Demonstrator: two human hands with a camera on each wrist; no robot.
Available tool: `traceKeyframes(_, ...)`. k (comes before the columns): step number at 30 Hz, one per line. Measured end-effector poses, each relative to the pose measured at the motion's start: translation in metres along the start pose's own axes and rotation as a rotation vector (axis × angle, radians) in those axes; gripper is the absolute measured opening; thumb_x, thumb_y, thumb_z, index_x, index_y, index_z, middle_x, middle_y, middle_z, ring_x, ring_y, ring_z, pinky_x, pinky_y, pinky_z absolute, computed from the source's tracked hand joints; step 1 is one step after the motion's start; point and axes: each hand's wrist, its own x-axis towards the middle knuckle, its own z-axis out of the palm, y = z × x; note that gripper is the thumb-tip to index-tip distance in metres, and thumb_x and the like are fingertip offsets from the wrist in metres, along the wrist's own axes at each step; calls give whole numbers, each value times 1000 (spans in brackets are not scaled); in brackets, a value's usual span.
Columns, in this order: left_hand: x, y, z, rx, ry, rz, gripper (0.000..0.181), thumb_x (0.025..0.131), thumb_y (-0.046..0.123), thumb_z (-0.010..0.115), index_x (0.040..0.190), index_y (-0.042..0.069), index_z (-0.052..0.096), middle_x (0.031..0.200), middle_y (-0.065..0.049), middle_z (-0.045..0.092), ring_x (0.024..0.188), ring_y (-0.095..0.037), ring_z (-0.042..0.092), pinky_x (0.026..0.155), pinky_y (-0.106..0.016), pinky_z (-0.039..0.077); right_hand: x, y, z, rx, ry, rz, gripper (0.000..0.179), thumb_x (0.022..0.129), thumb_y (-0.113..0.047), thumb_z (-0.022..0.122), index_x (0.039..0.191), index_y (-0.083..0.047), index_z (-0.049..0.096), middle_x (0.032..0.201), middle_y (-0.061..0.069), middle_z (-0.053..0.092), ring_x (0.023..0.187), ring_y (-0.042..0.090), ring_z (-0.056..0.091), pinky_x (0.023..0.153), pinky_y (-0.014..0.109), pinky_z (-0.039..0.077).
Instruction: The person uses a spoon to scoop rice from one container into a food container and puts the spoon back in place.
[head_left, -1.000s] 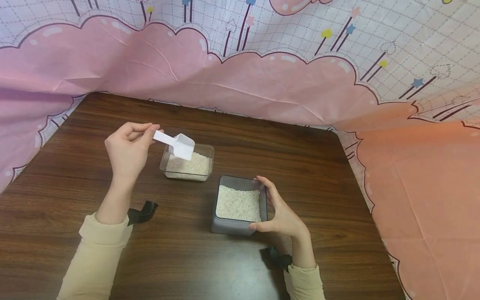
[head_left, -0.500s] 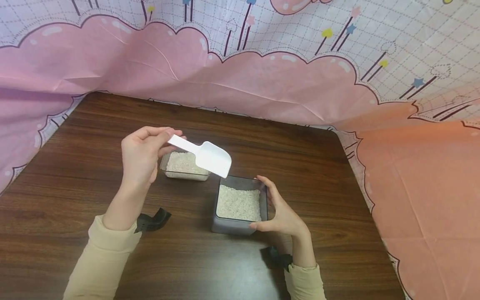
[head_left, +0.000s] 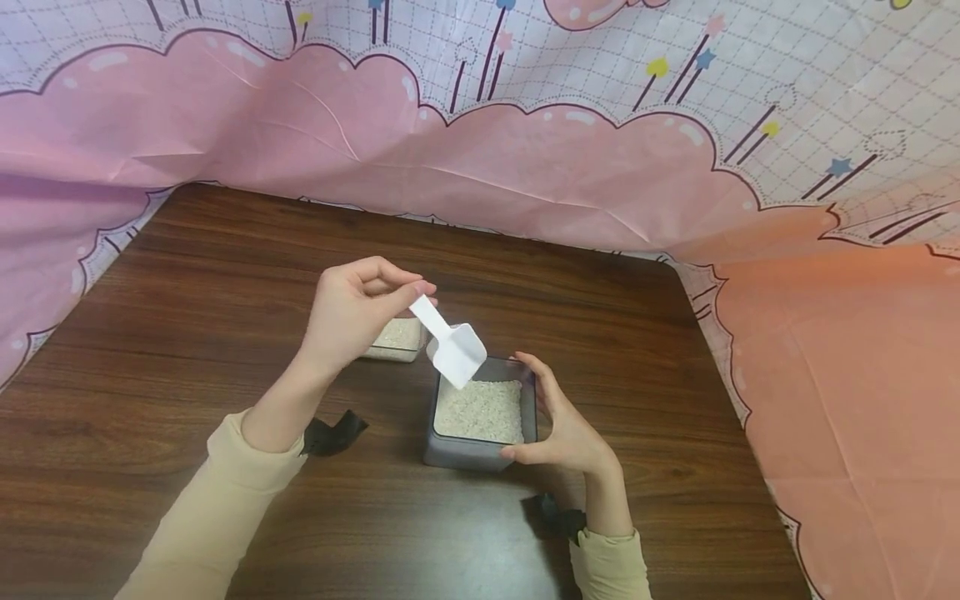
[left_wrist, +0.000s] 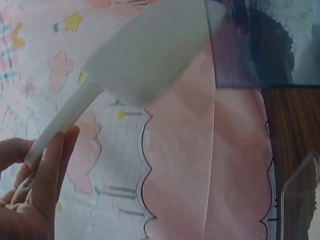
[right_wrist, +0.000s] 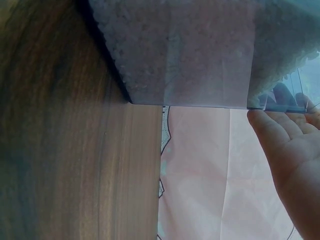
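Note:
My left hand (head_left: 352, 312) pinches the end of a white scoop's handle between thumb and fingers. The blade of the scoop (head_left: 459, 354) slants down over the far left corner of a see-through grey-blue box (head_left: 467, 454). Pale grains that look like rice (head_left: 480, 412) fill much of this box. At its right side, my right hand (head_left: 566, 433) grips the box, thumb at the near corner and fingers at the far rim. In the right wrist view, fingers show through the wall of the box (right_wrist: 200, 60). Behind my left hand, a small clear tray (head_left: 392, 353) of similar grains is partly hidden.
Both containers stand on a dark wood table (head_left: 645, 333). A pink and white patterned cloth (head_left: 487, 167) hangs along its back and sides. Black straps (head_left: 335, 433) stick out at both wrists, below the cream sleeves (head_left: 225, 492).
My left hand has carried the scoop rightward from above the clear tray to the grey-blue box, and the blade has tipped downward. My right hand and the box have stayed put.

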Motion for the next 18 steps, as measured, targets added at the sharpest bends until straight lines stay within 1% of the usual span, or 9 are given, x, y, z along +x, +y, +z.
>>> traceKeyframes(2,0,0,6,103,-29,14,7,86,-2,71,90,-7,70,89,-16,75,80,-11,73,68,-24,63,0,0,0,-3,3,-1,112,67,-13,88,153,-13,16,157,9,21,147,29,14,117,65,16)
traceKeyframes(3,0,0,10,146,-45,28,6,86,0,73,89,-5,71,89,-14,75,80,-11,73,62,-19,61,0,0,0,-4,4,-3,112,67,-13,88,153,-14,16,157,10,21,146,29,15,117,65,16)
traceKeyframes(4,-1,-1,13,193,-60,48,5,86,2,73,87,-3,72,88,-13,75,79,-11,73,55,-15,57,0,1,0,-5,5,-5,112,67,-13,88,153,-13,16,156,10,22,146,29,16,117,65,16)
traceKeyframes(7,-3,-4,22,297,-104,136,4,85,4,75,85,0,72,87,-9,75,79,-15,73,50,-11,50,0,1,0,-10,10,-10,112,67,-13,88,153,-13,17,156,12,23,145,29,18,117,65,17)
traceKeyframes(10,-6,-10,29,340,-149,219,4,85,2,73,84,-1,72,86,-11,75,79,-20,74,55,-15,57,0,0,0,-6,10,-8,112,67,-14,88,153,-16,17,156,11,23,144,30,20,116,65,18)
traceKeyframes(12,-8,-14,32,356,-171,252,3,85,1,72,84,-2,72,85,-11,75,79,-21,74,61,-20,61,0,0,0,-4,9,-8,112,67,-14,88,153,-16,17,156,11,23,144,30,19,116,65,18)
traceKeyframes(14,-11,-18,33,377,-187,268,3,85,1,72,84,-2,72,84,-11,75,78,-21,73,58,-20,60,0,0,0,-5,8,-5,112,67,-15,89,153,-16,17,156,9,22,145,30,18,116,66,17)
traceKeyframes(16,-14,-21,34,388,-200,266,4,86,1,71,85,-2,72,83,-11,75,76,-21,73,52,-19,55,0,-1,0,-9,7,-7,112,67,-15,88,153,-13,16,156,8,22,145,31,17,116,66,16)
traceKeyframes(18,-16,-24,34,396,-202,254,4,86,1,71,85,-3,72,84,-11,75,77,-21,73,56,-16,54,0,-1,0,-14,6,-9,112,67,-15,88,153,-11,16,156,8,22,145,31,17,116,67,16)
